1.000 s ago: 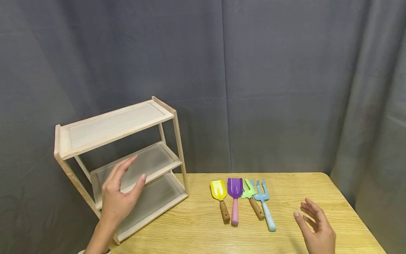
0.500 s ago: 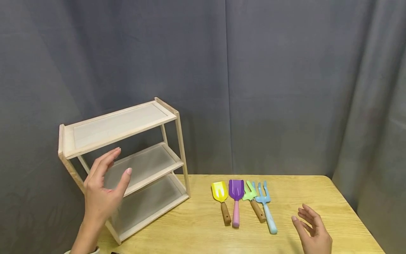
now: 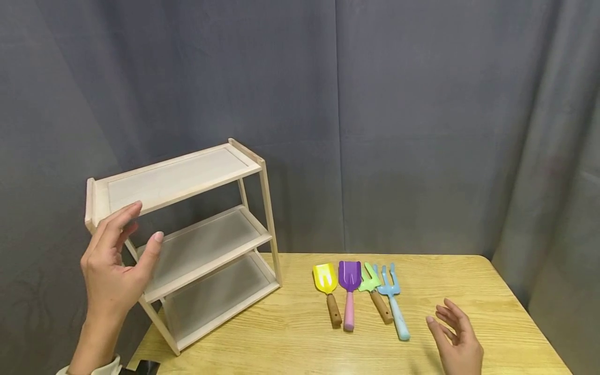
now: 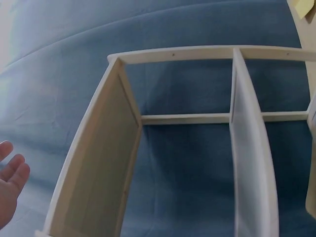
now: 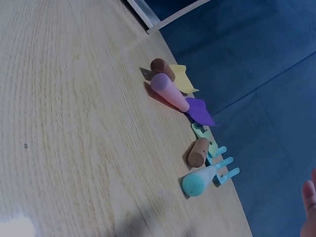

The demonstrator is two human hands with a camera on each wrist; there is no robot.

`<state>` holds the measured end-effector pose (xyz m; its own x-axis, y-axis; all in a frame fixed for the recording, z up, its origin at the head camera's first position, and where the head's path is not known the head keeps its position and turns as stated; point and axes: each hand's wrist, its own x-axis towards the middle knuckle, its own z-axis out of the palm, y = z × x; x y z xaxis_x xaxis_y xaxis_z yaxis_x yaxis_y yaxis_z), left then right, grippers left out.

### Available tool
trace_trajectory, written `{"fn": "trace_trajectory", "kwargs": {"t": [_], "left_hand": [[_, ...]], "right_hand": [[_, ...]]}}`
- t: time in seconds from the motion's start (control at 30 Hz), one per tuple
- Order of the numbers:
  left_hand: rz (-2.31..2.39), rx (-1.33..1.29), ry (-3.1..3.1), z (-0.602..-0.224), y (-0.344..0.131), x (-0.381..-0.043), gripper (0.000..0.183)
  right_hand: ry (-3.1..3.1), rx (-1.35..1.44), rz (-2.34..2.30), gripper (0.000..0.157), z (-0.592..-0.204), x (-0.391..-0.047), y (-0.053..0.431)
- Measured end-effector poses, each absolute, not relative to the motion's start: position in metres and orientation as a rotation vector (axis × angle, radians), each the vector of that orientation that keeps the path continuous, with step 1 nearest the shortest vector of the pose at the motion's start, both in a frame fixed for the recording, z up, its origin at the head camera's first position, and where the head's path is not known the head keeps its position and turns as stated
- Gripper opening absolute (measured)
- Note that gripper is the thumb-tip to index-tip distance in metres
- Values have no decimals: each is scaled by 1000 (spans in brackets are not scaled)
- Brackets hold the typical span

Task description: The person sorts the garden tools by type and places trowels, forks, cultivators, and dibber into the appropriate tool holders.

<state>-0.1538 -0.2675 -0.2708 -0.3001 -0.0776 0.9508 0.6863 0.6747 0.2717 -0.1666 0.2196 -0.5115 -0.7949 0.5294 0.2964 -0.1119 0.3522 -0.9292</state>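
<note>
My left hand is raised in front of the wooden shelf rack, fingers relaxed and thumb apart, holding nothing. In the left wrist view its fingertips show at the left edge, beside the rack's top board. My right hand hovers over the right part of the table, fingers loosely bent around nothing. To its left lie a yellow hand shovel with a brown handle, a purple shovel with a pink handle, a green hand fork with a brown handle, and a light blue hand fork.
The rack has three tiers and stands at the left of the wooden table. Grey curtains hang behind and on the right. A black strap shows by the left sleeve. The two forks overlap at their heads.
My left hand has moved left across the front of the rack, toward its left side. The right hand has shifted slightly left. The tools lie as before.
</note>
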Motion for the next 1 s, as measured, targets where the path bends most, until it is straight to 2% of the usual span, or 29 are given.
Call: {"fn": "trace_trajectory", "kwargs": {"t": [0.23, 1.0], "left_hand": [[-780, -433, -1710, -259, -285, -155, 50], [-659, -280, -1812, -241, -322, -162, 52]], "right_hand": [[-2093, -383, 1454, 47, -515, -165, 220], [-2143, -522, 1582, 54, -534, -172, 220]]}}
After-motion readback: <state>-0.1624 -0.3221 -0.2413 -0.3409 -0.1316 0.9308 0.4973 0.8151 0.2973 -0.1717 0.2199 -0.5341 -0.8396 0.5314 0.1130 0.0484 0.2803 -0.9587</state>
